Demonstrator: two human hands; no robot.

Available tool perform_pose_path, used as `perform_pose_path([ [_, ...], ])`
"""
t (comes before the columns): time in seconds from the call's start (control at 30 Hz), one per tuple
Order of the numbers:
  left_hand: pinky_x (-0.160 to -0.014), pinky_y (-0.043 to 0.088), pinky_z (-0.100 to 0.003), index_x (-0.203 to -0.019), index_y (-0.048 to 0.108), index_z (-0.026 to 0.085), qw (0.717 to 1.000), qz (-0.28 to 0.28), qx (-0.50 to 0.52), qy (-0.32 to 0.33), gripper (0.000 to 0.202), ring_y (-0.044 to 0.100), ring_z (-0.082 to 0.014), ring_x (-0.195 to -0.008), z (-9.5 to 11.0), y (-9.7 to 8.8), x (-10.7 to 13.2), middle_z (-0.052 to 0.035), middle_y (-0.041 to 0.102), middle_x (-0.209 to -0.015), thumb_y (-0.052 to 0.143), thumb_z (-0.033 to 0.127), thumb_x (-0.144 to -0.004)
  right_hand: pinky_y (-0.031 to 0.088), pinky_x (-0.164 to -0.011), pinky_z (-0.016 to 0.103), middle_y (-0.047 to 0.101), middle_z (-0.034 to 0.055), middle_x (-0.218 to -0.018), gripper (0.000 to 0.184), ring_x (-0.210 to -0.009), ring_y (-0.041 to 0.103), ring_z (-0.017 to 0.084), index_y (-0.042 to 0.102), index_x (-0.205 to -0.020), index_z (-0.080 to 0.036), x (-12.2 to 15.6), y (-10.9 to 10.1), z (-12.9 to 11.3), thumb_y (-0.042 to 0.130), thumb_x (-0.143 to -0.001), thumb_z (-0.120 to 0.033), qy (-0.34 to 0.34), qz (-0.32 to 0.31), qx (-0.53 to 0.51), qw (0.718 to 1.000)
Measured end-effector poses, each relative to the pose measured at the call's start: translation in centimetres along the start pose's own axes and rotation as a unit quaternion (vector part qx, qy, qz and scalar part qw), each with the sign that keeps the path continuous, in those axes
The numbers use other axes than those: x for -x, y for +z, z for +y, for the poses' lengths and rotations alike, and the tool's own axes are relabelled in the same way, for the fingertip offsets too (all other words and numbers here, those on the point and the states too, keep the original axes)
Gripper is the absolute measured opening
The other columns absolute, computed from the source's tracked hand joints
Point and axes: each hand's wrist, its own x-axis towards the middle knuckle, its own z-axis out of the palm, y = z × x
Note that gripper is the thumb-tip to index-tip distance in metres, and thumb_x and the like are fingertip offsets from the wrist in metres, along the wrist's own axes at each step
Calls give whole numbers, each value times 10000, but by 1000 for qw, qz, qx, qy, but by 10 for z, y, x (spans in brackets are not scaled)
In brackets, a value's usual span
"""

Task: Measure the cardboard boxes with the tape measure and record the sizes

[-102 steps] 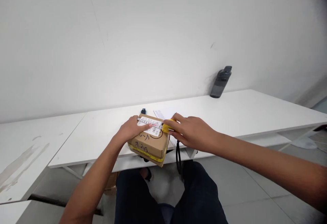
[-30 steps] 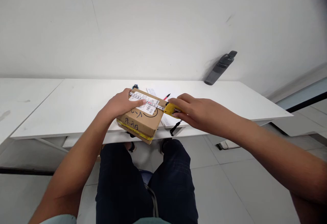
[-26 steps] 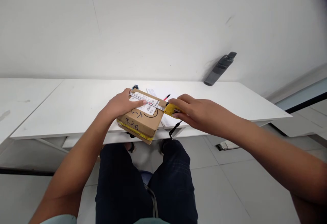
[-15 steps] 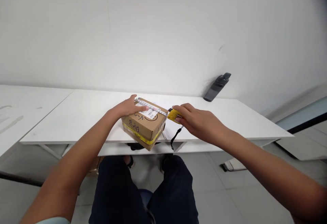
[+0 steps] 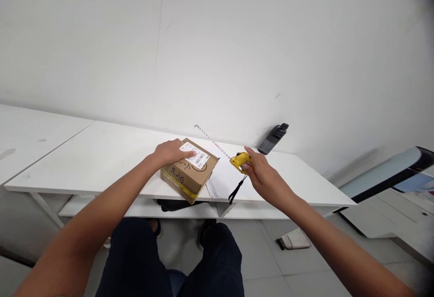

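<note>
A small brown cardboard box [image 5: 191,173], with yellow tape around its side and handwriting on it, sits at the table's front edge, turned at an angle. My left hand [image 5: 171,152] grips its far left part, the thumb lying on the white shipping label [image 5: 195,156] and the other fingers partly hidden behind the edge. In my right hand [image 5: 259,166] is a yellow tape measure [image 5: 239,160], held to the right of the box. Its metal blade [image 5: 213,142] sticks out up and left past the box, the tip free. A black wrist strap [image 5: 234,194] dangles from the case.
Under the tape measure, sheets of paper [image 5: 222,179] lie on the white table [image 5: 298,179]. A dark bottle [image 5: 273,139] stands near the wall at the back. Below the tabletop is a shelf [image 5: 257,211] with a black item [image 5: 176,205].
The tape blade has come off the box top and now points freely beyond it. My left thumb rests on the label instead of on the blade. The view has shifted.
</note>
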Motion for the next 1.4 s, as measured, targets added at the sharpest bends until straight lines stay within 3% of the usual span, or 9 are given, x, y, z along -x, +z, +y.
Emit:
perform_pose_path([
  [0.17,-735,496,-373,-1262,514,258,991,104,47,-69,809,669,-329,-1046,-2,11,48,-110,683,-1244,502,846,-706,536,-938,515,532,164,-1351,556,-1121,610,261,313,-1483,-259,12,17,6,406,-1000,-519,106,-13,-217,970],
  [0.3,-878,500,-428,-1437,362,268,964,235,85,-94,840,595,-347,-1204,1,45,95,-123,603,-1370,517,771,-783,566,-930,451,633,114,-1218,465,-942,676,207,505,-1312,-237,11,22,-12,480,-966,-547,189,-138,-527,817],
  [0.4,-990,473,-458,-1519,230,264,952,273,106,-94,898,508,-353,-1318,0,79,117,-130,522,-1458,577,685,-807,569,-915,398,670,78,-1111,359,-808,670,159,603,-1146,-215,6,26,-26,527,-954,-509,211,-160,-655,708],
  [0.57,-1076,430,-512,-1556,152,242,943,303,137,-25,918,432,-352,-1391,-21,135,121,-162,440,-1519,634,552,-838,564,-854,341,669,56,-1124,346,-847,645,159,629,-1149,-230,5,40,-31,592,-925,-491,217,-180,-691,665],
  [0.77,-1094,408,-544,-1584,133,212,897,407,165,50,907,395,-352,-1414,-22,184,127,-202,376,-1542,655,416,-871,534,-851,283,651,41,-1219,408,-990,624,173,623,-1239,-289,14,44,-23,646,-896,-509,203,-179,-671,691],
  [0.97,-1134,315,-602,-1604,-43,197,907,390,139,82,963,153,-377,-1512,26,220,157,-221,92,-1648,608,319,-904,529,-940,395,558,84,-1372,603,-1159,568,242,506,-1340,-268,7,62,-21,620,-863,-619,197,-37,-543,816],
  [1.1,-1122,300,-629,-1570,243,217,914,368,63,156,770,218,-386,-1485,34,237,171,-205,193,-1621,602,268,-891,493,-1024,467,541,104,-1395,617,-1223,550,264,475,-1363,-256,5,72,-20,560,-886,-638,168,17,-473,865],
  [1.27,-1158,257,-606,-1525,303,230,852,486,100,170,733,288,-348,-1451,-4,211,150,-190,346,-1517,637,281,-874,462,-1072,458,553,98,-1377,548,-1240,552,249,472,-1387,-270,25,71,-11,520,-937,-580,125,49,-403,905],
  [1.4,-1141,352,-516,-1552,226,231,862,431,250,98,785,313,-320,-1457,-39,178,128,-188,270,-1584,636,369,-896,451,-1078,489,551,107,-1378,515,-1247,550,251,454,-1408,-269,51,80,2,490,-970,-538,114,52,-371,920],
])
